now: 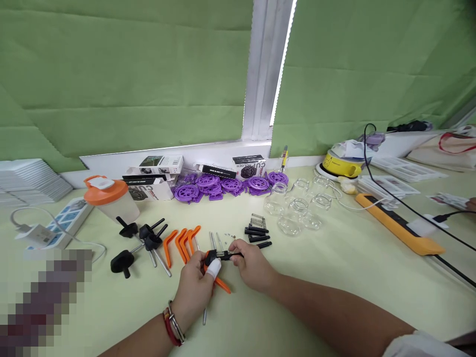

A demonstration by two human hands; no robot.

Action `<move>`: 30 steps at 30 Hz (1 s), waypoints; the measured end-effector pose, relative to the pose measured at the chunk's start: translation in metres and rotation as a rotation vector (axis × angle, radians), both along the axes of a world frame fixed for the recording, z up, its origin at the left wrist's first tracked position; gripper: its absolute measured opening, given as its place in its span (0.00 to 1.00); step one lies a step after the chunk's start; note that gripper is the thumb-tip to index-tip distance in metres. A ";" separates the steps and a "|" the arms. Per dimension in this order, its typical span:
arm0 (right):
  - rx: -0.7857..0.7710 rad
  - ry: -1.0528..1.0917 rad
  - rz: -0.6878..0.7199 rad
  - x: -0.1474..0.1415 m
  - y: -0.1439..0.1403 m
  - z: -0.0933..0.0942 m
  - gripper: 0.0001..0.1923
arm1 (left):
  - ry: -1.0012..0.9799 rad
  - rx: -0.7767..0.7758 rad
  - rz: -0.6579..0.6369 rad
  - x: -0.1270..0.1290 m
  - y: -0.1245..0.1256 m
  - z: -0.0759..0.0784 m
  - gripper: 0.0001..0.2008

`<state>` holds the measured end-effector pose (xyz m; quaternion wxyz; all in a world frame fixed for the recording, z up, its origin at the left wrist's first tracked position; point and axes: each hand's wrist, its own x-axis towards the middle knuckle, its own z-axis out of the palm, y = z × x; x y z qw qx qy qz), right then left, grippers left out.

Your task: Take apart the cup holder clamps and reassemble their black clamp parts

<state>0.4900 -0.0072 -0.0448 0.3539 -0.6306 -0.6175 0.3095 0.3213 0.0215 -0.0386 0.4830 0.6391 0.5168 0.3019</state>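
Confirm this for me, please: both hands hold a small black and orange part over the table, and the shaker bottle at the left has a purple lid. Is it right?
Not quite. In the head view, the shaker bottle at the left has an orange lid, not purple; the purple things are the round parts by the wall. The rest holds: the left hand and the right hand hold a small black and orange part over the table.

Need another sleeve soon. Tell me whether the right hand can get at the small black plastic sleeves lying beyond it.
Probably yes. The small black plastic sleeves lie just beyond the right hand, bare tabletop between, but that hand is pinching the black-and-orange part and must release first.
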 end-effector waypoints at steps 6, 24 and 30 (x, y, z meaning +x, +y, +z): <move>-0.012 -0.006 -0.014 0.000 -0.001 -0.001 0.08 | 0.005 -0.015 -0.006 0.001 0.001 0.003 0.14; 0.041 0.003 -0.012 0.000 0.000 -0.002 0.03 | -0.029 -0.047 0.004 -0.001 0.000 0.005 0.14; 0.027 0.006 -0.007 0.001 -0.002 0.000 0.03 | -0.054 -0.065 0.007 -0.003 -0.001 0.006 0.16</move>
